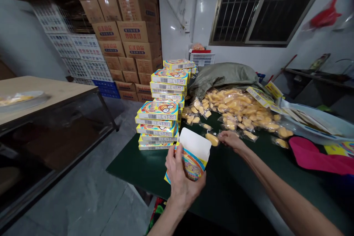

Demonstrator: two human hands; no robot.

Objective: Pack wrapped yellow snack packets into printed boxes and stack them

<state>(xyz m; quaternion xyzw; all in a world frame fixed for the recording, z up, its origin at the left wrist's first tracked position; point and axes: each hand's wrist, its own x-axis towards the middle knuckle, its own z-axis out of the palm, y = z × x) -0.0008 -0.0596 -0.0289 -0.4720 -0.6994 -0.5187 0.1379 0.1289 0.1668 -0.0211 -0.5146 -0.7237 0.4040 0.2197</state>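
My left hand (181, 177) is wrapped round a colourful small carton (192, 160), whose white flap stands open at the top. Just right of the flap, my right hand (229, 139) pinches the edge of a clear-wrapped yellow piece (212, 139). Behind my hands lies a heap of wrapped yellow pieces (235, 105), spilling from a grey-green sack (226, 75). Several closed yellow-and-blue cartons (157, 110) are piled in uneven stacks left of the heap, on the dark green table (132, 167).
A light blue basin (312, 118) with flat cartons stands at the right, near a pink cloth (318, 156). Brown boxes (135, 31) are stacked against the back wall. At the left is a wooden-topped table (55, 86) holding a tray.
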